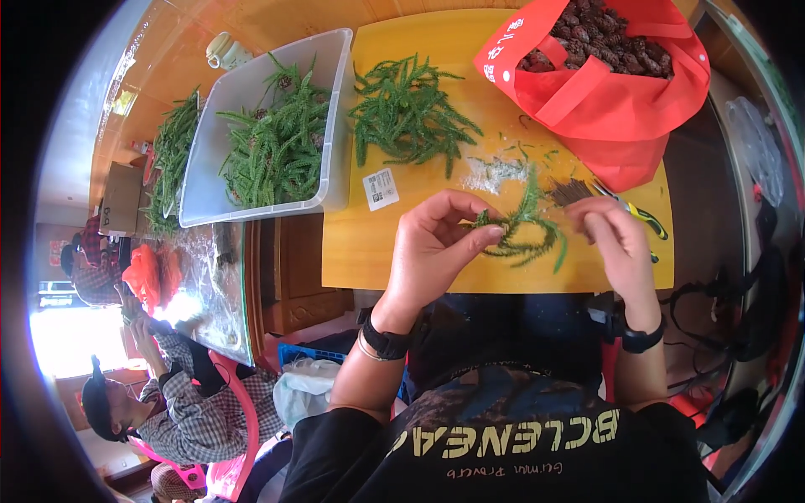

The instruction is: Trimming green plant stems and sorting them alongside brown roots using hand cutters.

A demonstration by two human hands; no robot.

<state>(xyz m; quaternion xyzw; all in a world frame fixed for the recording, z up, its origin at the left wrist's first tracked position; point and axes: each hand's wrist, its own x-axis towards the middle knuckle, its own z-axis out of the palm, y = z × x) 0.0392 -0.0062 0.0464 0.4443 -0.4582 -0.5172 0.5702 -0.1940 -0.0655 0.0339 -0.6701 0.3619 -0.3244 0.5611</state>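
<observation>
My left hand (440, 247) pinches a green artificial pine sprig (524, 243) between thumb and fingers, just above the front of the yellow table board (369, 264). The sprig's needled strands curl out to the right of the fingertips. My right hand (612, 235) is closed beside it, fingers bent, near a bundle of thin brown sticks or wires (571, 192); whatever its fingertips hold is too small to make out. Yellow-and-black handled pliers or cutters (644, 216) lie behind that hand, partly hidden. Small green clippings and a whitish patch (496, 174) lie beyond my hands.
A clear plastic bin (335, 109) of green sprigs and pine cones stands at the left. Beside it sit a loose sprig pile (411, 113) and a white label (381, 189). A red bag (620, 117) of pine cones occupies the back right. Another person (193, 394) sits at the left.
</observation>
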